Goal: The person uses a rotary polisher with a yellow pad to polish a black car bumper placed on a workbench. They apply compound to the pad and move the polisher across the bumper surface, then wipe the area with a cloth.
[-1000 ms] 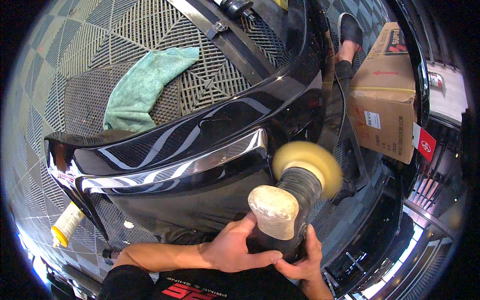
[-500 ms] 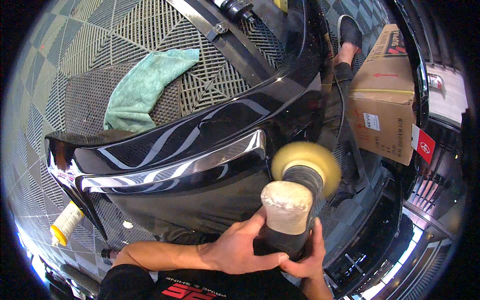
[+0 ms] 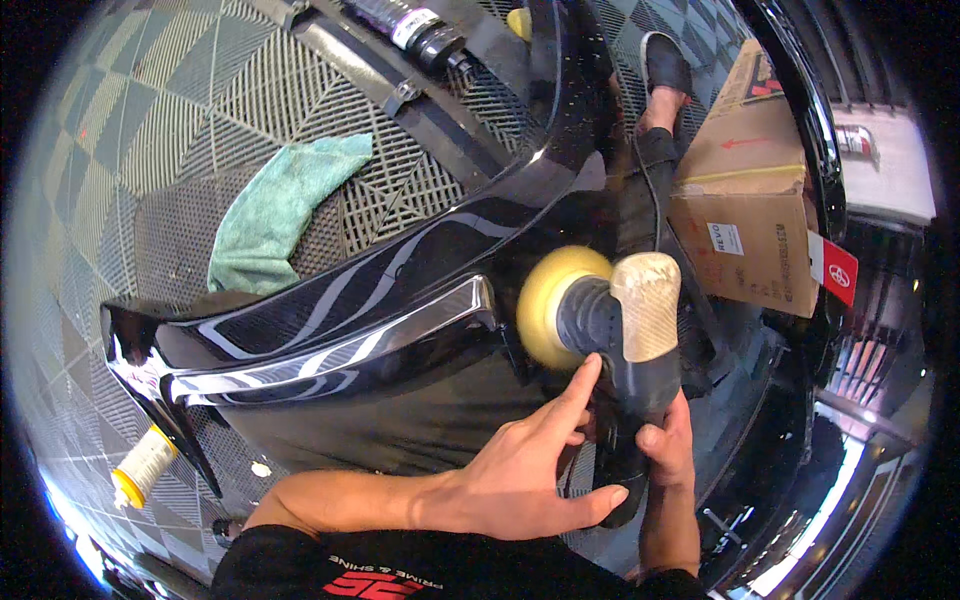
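A black polisher [image 3: 585, 318] with a pale, worn cover on its head is tilted so that its yellow foam pad [image 3: 540, 310] faces left. The pad is near the right end of a glossy black bumper [image 3: 330, 335]; whether it touches the surface, I cannot tell. My right hand [image 3: 668, 445] is wrapped round the polisher's handle from the right. From the left, my left hand [image 3: 525, 465] reaches across with index finger and thumb stretched apart. The index fingertip meets the polisher just below its head, while the thumb lies by the handle. Its other fingers are partly hidden.
A green cloth [image 3: 285, 210] lies on the grid floor beyond the bumper. Past it are a dark bottle [image 3: 410, 30] and a strip. A white-and-yellow bottle [image 3: 147, 462] lies at left. At right are a cardboard box [image 3: 745, 240] and a person's foot [image 3: 667, 75].
The polisher has turned and lifted, with its pad swinging from facing away to facing left. My left hand has loosened, its index finger stretching out. The whole view has shifted slightly.
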`<action>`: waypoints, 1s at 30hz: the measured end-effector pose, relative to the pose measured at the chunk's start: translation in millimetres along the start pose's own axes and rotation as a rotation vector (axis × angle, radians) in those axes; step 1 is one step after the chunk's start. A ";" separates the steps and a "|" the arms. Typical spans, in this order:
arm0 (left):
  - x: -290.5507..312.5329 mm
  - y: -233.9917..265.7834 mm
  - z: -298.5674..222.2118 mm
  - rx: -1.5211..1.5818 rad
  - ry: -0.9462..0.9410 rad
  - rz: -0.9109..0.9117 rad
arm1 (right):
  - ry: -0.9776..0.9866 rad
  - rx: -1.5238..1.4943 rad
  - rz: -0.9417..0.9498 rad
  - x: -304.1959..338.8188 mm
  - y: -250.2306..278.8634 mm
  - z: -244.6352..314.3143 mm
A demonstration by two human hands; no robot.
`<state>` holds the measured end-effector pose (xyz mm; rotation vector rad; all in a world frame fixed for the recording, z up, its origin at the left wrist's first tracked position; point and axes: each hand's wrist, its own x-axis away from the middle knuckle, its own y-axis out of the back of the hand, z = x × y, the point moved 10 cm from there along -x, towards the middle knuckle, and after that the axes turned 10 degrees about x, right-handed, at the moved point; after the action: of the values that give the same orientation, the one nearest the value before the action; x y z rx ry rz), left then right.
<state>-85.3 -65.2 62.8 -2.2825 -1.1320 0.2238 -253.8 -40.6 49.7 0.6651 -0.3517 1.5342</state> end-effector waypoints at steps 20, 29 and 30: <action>14.8 9.9 -2.2 -0.066 -0.021 -0.124 | 0.389 -0.231 0.358 -43.1 -26.7 26.9; -24.8 -23.7 8.3 -0.285 0.008 0.065 | 0.120 -0.621 0.330 -40.3 0.4 -30.9; -24.2 -23.3 9.8 -0.272 0.033 0.079 | 0.106 -0.616 0.304 -38.9 0.1 -28.5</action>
<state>-120.1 -68.7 65.4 -2.5617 -1.1134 0.0651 -260.8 -54.7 4.1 0.0448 -0.8294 1.6208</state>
